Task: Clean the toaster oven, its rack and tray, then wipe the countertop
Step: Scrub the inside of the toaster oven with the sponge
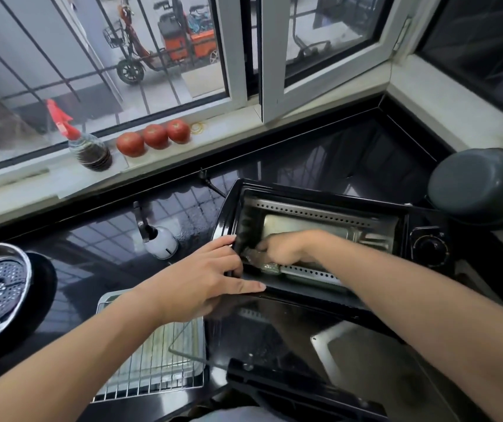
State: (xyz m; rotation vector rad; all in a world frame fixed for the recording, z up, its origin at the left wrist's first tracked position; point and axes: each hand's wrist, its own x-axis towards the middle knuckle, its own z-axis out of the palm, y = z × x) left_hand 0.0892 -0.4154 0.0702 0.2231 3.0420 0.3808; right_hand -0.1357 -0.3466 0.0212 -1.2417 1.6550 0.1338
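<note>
The toaster oven (320, 236) is steadied by the spread left hand (210, 275); the cloth (259, 260), at its 8 o'clock, is pinched by the right hand (283, 246); it could be snagged on the heating rod.

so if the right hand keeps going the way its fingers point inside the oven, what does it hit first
Probably the toaster oven's left inner wall: the right hand, gripping a scrubber, points left toward it. Depth is hard to judge.

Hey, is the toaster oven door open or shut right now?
Open. The toaster oven has its glass door folded down toward the person, and the right hand reaches inside the cavity while the left hand steadies the front frame.
</note>
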